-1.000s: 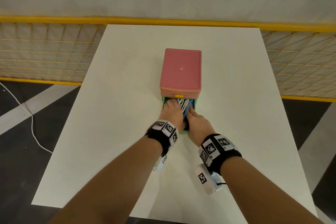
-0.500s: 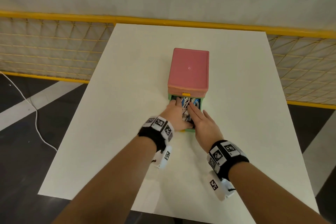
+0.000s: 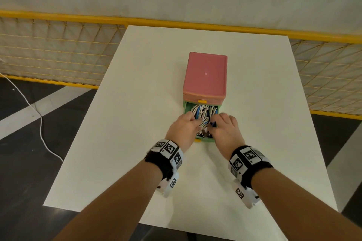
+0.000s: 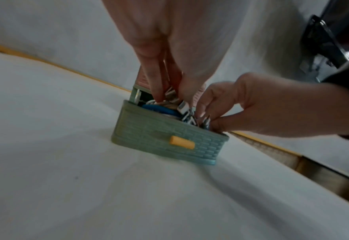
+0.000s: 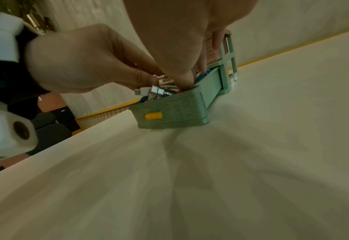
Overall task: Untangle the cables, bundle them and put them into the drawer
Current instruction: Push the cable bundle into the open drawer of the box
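Both hands are seen working inside a green drawer [image 3: 203, 139] pulled out from the bottom of a small pink-topped drawer unit [image 3: 205, 76] standing on a white table [image 3: 137, 103]. The left hand [image 3: 184, 127] is bent down over the drawer's left side, its fingers [image 4: 155, 84] narrowed and pressed into the bundle of white and blue cables [image 3: 203, 112] that fills the drawer. The right hand [image 3: 225, 129] is curled at the drawer's near right corner; in the left wrist view its thumb and fingertips are pinched around metal-tipped cable plugs [image 4: 205, 121] that stick up above the drawer's front wall. More plugs [image 5: 156, 91] are shown jutting over that wall in the right wrist view, just below the left hand's curled fingers. Whether the left hand is gripping a cable or only pushing down on the bundle cannot be told. The drawer's yellow handle [image 4: 182, 142] is left untouched.

Compared with half a second earlier, the right hand, then laid flat with fingers stretched along the drawer, has been drawn back and curled at the near corner, and more of the coiled cables at the drawer's far end has been uncovered. A second earlier, both hands were reaching deeper, up against the unit's front.
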`<state>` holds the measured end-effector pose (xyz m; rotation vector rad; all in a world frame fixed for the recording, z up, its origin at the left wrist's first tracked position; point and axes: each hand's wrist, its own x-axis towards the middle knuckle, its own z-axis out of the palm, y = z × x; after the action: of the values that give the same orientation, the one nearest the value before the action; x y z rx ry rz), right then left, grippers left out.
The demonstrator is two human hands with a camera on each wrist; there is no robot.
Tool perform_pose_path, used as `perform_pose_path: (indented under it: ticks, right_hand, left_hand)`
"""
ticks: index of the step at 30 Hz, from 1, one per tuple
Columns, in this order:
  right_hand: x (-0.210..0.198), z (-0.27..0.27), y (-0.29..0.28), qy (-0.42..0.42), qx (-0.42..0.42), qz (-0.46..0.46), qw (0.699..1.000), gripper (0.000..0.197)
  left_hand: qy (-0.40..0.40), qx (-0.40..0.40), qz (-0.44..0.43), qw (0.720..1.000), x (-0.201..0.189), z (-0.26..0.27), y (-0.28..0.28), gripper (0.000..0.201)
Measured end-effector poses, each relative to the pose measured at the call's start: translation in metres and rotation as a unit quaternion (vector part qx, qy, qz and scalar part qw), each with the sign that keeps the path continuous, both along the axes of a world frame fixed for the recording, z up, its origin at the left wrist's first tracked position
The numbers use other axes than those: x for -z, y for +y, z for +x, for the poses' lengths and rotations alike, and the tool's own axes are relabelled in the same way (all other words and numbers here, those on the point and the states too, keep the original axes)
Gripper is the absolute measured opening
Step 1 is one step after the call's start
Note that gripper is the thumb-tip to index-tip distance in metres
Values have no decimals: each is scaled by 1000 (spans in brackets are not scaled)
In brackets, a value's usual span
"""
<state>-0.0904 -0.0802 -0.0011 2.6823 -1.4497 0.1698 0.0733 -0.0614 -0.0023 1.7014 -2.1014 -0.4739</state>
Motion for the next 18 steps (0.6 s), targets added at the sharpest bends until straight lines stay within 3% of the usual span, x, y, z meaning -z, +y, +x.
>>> perform_pose_path:
  ticks: [2, 4, 7, 10, 12, 15, 18]
  right_hand:
    - [-2, 0, -7, 0, -14, 14, 1000, 7]
    - [-4, 2, -11, 25, -11, 32, 999, 8]
    - [-10, 6, -17, 16, 23, 67, 997, 13]
    - [-11, 4, -17, -46, 45, 131, 989, 1]
    - [-13, -1, -12, -108, 31, 132, 985, 10]
    - [-5, -10, -9, -123, 0, 122, 985, 7]
    - [-3, -14, -13, -83, 0, 154, 985, 15]
  left_hand:
    - [-5, 31, -4, 999, -2, -1, 0, 15]
    - [-33, 64, -24, 997, -4, -7, 3, 14]
    - [-69, 50, 53, 995, -9, -16, 1, 20]
    - [-155, 48, 112, 980, -12, -25, -9, 23]
    - [-172, 59, 120, 976, -16, -34, -15, 23]
    - [-136, 93, 126, 978, -20, -30, -19, 24]
    - [-37, 106, 120, 986, -25, -7, -18, 22]
